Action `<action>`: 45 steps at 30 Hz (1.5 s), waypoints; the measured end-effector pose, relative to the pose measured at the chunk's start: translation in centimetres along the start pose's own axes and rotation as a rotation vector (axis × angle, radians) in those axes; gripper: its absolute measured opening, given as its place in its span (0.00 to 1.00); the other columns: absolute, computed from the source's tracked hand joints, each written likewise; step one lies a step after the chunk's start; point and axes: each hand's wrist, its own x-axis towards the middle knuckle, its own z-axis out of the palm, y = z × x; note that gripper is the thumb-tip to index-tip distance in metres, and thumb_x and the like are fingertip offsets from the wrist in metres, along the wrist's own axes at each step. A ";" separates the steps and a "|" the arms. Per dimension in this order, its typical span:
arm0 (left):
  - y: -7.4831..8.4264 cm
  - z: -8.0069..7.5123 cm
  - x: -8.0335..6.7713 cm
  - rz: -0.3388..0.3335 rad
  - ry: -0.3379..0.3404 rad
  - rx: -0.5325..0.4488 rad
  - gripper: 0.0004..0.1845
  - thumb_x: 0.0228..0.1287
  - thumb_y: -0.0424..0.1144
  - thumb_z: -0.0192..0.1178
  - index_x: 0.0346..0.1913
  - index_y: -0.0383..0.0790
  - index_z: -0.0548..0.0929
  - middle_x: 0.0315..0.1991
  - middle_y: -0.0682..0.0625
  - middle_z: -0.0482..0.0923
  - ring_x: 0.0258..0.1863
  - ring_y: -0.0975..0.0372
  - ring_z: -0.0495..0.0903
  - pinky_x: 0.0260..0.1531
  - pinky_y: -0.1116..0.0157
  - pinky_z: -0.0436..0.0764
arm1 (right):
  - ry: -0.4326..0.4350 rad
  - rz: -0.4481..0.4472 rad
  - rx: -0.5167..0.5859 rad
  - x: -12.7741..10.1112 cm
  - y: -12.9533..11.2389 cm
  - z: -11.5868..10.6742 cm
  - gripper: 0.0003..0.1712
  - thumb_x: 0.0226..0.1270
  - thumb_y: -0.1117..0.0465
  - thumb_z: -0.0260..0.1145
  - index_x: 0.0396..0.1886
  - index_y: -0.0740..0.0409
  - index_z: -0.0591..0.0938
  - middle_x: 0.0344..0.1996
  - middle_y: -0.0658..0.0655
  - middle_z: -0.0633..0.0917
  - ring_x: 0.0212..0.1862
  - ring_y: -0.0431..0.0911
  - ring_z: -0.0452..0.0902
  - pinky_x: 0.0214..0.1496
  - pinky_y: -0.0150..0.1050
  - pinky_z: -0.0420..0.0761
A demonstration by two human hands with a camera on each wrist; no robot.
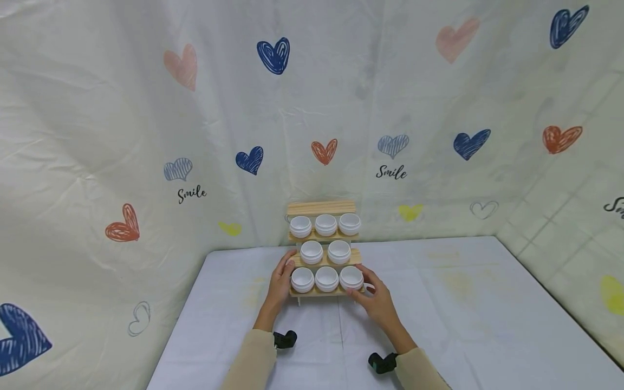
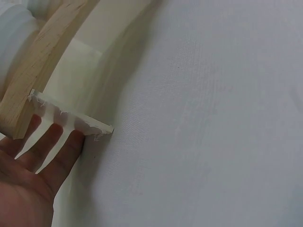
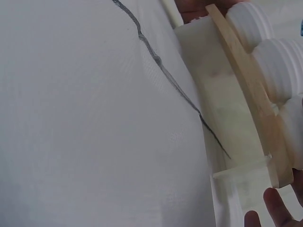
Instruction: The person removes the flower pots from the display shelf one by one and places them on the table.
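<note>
A tiered rack [image 1: 325,260] with pale wooden shelves and clear side panels stands on the table, bearing several small round white jars [image 1: 326,279]. At its left side, my left hand [image 1: 280,279] holds the rack. In the left wrist view the left fingers [image 2: 61,158] lie against the clear panel under the wooden shelf [image 2: 47,52]; the thumb is hidden there. My right hand [image 1: 377,300] grips the right end of the bottom shelf, thumb in front, close beside the end jar [image 1: 351,277]. Spread right fingers [image 3: 277,208] show past the shelf end [image 3: 255,104] in the right wrist view.
A white cloth covers the table [image 1: 439,314]. Close behind the rack hangs a white curtain [image 1: 312,108] printed with hearts, and it continues along the sides. Black wrist cameras [image 1: 382,363] sit by both cuffs.
</note>
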 end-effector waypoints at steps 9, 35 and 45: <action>0.2 0.1 -0.1 -0.003 -0.005 -0.005 0.24 0.83 0.43 0.46 0.76 0.43 0.69 0.78 0.46 0.65 0.77 0.50 0.61 0.78 0.44 0.54 | 0.047 -0.040 -0.020 0.0 0.2 0.0 0.40 0.60 0.56 0.79 0.72 0.47 0.74 0.68 0.58 0.78 0.62 0.53 0.74 0.67 0.60 0.71; -0.4 0.1 0.0 0.003 0.017 0.005 0.22 0.83 0.42 0.47 0.74 0.45 0.71 0.76 0.46 0.67 0.80 0.50 0.58 0.79 0.45 0.53 | 0.067 -0.147 0.124 -0.1 -0.7 -1.5 0.40 0.58 0.67 0.78 0.71 0.58 0.74 0.61 0.64 0.81 0.51 0.45 0.80 0.50 0.34 0.84; -0.4 0.1 0.0 0.001 0.016 0.002 0.22 0.83 0.43 0.47 0.74 0.48 0.72 0.77 0.46 0.67 0.80 0.50 0.57 0.79 0.44 0.53 | 0.054 -0.144 0.111 -0.2 -0.9 -2.3 0.41 0.60 0.66 0.78 0.72 0.61 0.72 0.62 0.65 0.79 0.52 0.43 0.80 0.50 0.26 0.82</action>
